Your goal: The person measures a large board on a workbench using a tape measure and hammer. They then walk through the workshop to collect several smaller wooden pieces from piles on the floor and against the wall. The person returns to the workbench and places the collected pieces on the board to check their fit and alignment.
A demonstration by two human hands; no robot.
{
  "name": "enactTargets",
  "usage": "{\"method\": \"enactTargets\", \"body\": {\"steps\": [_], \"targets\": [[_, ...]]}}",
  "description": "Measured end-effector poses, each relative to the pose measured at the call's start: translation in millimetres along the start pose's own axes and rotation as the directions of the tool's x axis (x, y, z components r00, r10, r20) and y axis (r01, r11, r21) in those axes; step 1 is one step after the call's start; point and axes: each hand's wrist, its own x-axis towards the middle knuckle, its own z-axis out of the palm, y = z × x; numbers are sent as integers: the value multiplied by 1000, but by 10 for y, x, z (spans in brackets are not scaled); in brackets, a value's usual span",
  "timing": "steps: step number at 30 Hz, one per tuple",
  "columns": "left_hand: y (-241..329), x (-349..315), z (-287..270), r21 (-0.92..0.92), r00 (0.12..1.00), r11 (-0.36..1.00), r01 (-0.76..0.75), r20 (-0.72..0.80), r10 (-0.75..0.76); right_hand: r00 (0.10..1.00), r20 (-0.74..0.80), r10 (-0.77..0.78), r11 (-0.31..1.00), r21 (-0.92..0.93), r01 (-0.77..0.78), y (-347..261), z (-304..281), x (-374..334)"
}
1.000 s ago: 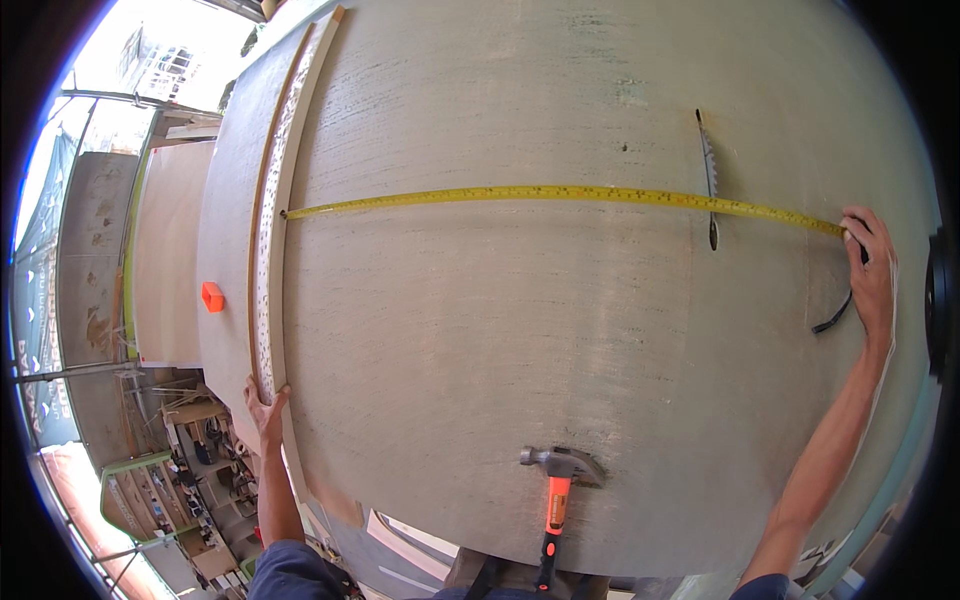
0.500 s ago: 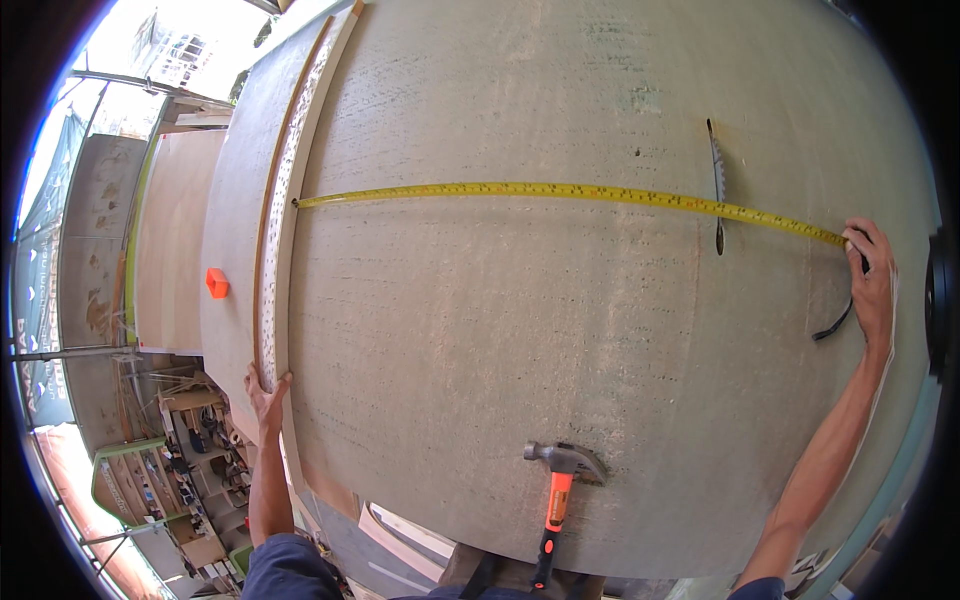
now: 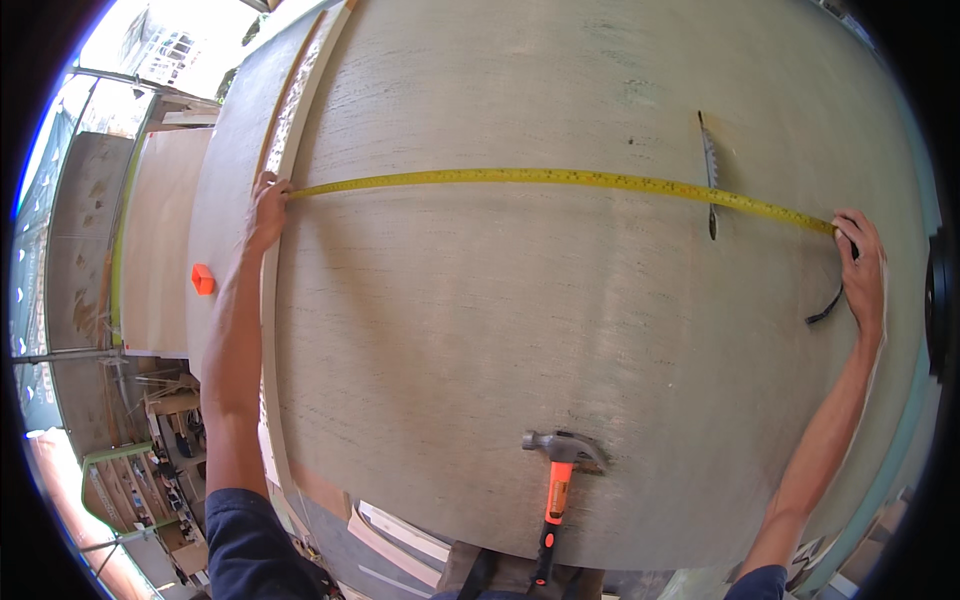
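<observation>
A yellow tape measure [image 3: 520,176] stretches from side to side over a wide, worn board surface [image 3: 480,330]. Its right end runs into my right hand [image 3: 862,262], whose fingers are closed around the case; a black strap [image 3: 826,308] dangles below. At the tape's left end, my left hand [image 3: 266,212] reaches over a long straight batten [image 3: 302,105] with a pale speckled face. Its fingers are closed at the tape tip and the batten's edge, partly hiding both. Beneath the tape's right part, a toothed saw blade [image 3: 710,160] pokes up through a slot.
A claw hammer [image 3: 557,490] with an orange and black handle lies at the near edge. An orange block-shaped piece [image 3: 203,279] sits left of the batten. Farther left are a plywood sheet [image 3: 165,240] and crates of tools [image 3: 125,485]. Wood offcuts [image 3: 400,540] lie below the near edge.
My left hand has moved away from me along the batten, from its nearer part up to the tape's left end. My right hand keeps hold of the tape measure. The view has shifted slightly.
</observation>
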Motion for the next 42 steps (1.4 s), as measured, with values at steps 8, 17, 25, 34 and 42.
{"method": "enactTargets", "body": {"steps": [8,17,25,34,42], "targets": [[-545,-109,81,-277,964,923,-267,-96,249,998,1,-58,998,6,58,-46,-89,20],[-387,-136,23,-154,994,982,-106,-15,105,996,59,63,993,92,-68,-152,-131,9],[-366,-238,60,-121,1000,993,-15,-14,13,1000,13,23,998,66,-24,-75,-69,-13],[-399,-1640,190,-109,917,941,320,-212,-337,999,29,27,999,32,-28,-66,-71,-12],[-124,-4160,-354,-61,653,650,757,99,-751,998,41,57,995,78,-60,-124,-102,-1]]}}
